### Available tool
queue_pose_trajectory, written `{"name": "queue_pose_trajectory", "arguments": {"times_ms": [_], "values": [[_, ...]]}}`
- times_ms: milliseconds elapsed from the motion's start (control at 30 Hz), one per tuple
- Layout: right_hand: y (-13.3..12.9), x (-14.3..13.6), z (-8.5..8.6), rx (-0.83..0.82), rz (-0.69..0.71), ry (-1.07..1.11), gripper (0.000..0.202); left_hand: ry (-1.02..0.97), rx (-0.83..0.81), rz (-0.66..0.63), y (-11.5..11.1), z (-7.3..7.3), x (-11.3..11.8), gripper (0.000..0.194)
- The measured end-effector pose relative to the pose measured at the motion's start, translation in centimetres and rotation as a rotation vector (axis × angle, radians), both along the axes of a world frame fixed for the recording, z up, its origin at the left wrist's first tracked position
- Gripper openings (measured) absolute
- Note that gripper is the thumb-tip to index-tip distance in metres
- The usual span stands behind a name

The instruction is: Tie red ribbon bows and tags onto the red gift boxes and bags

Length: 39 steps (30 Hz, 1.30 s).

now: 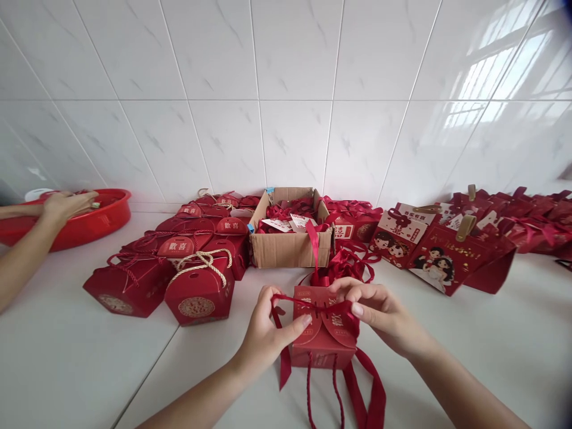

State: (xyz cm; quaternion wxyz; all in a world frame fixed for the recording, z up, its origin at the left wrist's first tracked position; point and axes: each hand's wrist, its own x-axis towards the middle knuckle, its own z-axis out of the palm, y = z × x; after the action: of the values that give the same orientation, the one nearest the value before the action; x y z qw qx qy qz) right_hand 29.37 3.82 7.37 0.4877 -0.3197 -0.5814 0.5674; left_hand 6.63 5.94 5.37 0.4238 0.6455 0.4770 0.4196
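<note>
At far left, another person's hand (pixel 67 205) reaches over a red basin (pixel 117 210). Next along the worktop (pixel 89 357) stand cord-tied red boxes (pixel 185 292); three tags (pixel 176 247) on them read 歡喜. Then comes a carton (pixel 290 253) of red ribbon and cards (pixel 276 224), whose print is too small to read.

In front of it, the left hand (pixel 263 330) has the ribbon (pixel 376 396) hooked over bent fingers, thumb laid on a lid flap. The gift box (pixel 324 354) sits on the worktop between the hands; its pale lid characters are not readable. The right hand (pixel 379 319) pinches the ribbon between thumb and forefinger at the box's right edge. The step in hand looks like knotting the ribbon across the lid; the next pull likely calls for even tension, with the flaps kept flat.

Right of the carton, a label (pixel 344 232) shows 囍, as does one of the bags (pixel 399 229) beyond. Another bag's gold script is partly blurred.
</note>
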Motion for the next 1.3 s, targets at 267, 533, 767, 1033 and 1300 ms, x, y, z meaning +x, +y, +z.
{"name": "queue_pose_trajectory", "arguments": {"times_ms": [267, 533, 767, 1033, 1300], "values": [[-0.4, -1.6, -0.7, 0.040, -0.123, 0.058, 0.019, 0.001, 0.015, 0.031, -0.3, 0.1, 0.0, 0.041], [-0.4, -2.9, -0.5, 0.116, -0.327, -0.054, 0.017, -0.094, -0.061, -0.070, 0.1, 0.8, -0.4, 0.048], [-0.3, -3.2, -0.7, 0.207, -0.332, -0.233, 0.025, -0.255, -0.222, -0.208, 1.2, 3.0, -1.9, 0.047], [-0.3, -3.9, 0.2, 0.594, -0.388, -0.528, 0.020, -0.047, -0.064, -0.388, -0.6, 8.2, -0.2, 0.029], [-0.1, -4.4, 0.0, 0.577, -0.397, -0.497, 0.030, -0.148, 0.030, -0.519, 2.0, 8.5, 2.8, 0.046]]}}
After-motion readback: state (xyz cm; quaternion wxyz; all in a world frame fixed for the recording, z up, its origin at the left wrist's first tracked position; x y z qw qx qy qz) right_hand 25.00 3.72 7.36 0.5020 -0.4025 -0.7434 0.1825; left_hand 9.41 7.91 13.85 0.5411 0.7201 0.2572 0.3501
